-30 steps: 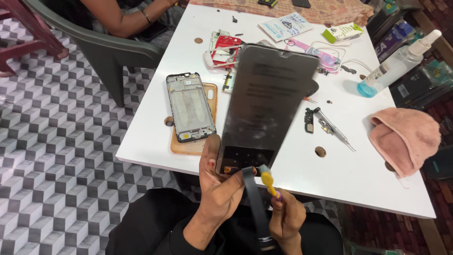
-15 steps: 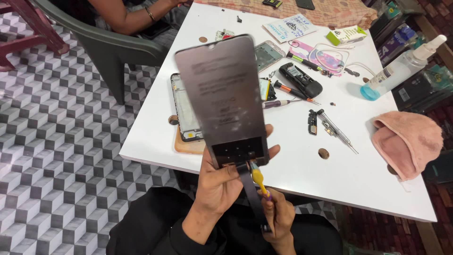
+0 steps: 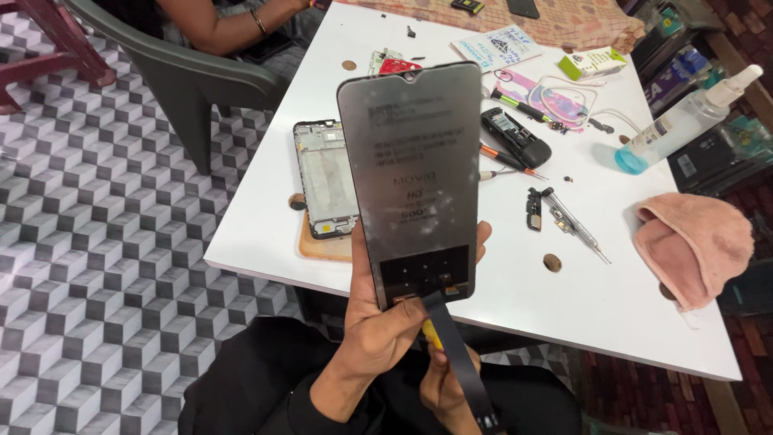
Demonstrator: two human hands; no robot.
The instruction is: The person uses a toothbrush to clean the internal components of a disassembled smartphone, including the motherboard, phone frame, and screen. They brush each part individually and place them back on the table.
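Grey phone screen [image 3: 415, 177] stands upright, its bottom pinched in the left hand [image 3: 386, 322] grip.

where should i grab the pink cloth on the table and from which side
Pinch the pink cloth at its raised, bunched middle, coming straight down from above. It lies crumpled near the right side of the white table, with no stiff edge to catch, and nothing sits on top of it.

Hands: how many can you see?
2. The left hand grips the bottom of the dark screen panel; the right hand is below it, holding a yellow tool. A seated person's arm shows at top, hand possibly hidden.
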